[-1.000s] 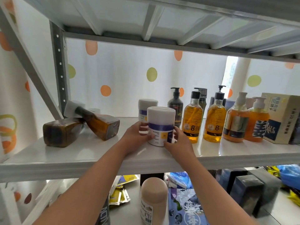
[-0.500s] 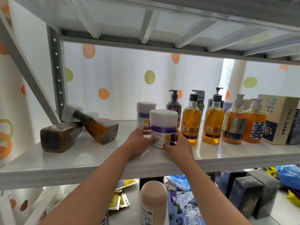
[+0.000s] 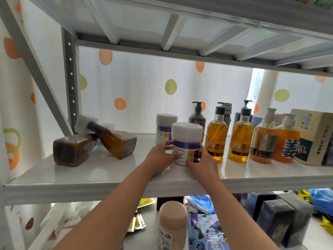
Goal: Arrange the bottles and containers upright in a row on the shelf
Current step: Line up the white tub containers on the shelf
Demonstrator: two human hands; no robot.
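A white tub with a purple band (image 3: 186, 139) stands upright on the white shelf (image 3: 100, 174), near its front edge. My left hand (image 3: 162, 156) grips its left side and my right hand (image 3: 201, 162) grips its lower right side. A second matching tub (image 3: 164, 127) stands just behind it. To the right runs a row of upright pump bottles: a dark one (image 3: 197, 118), two yellow ones (image 3: 216, 139) (image 3: 240, 139) and two orange ones (image 3: 264, 139) (image 3: 288, 141). At the left, two brown square bottles (image 3: 73, 151) (image 3: 115, 141) lie tipped over, one leaning on the other.
A cardboard box (image 3: 313, 138) stands at the shelf's right end. A grey upright post (image 3: 70, 83) and a diagonal brace (image 3: 32, 56) bound the left side. The upper shelf (image 3: 180, 24) hangs overhead. Below are a beige bottle (image 3: 173, 224), black boxes (image 3: 277, 217) and packets.
Both hands have stayed on the purple-banded tub, which sits in about the same spot on the shelf. The view has tilted up slightly.
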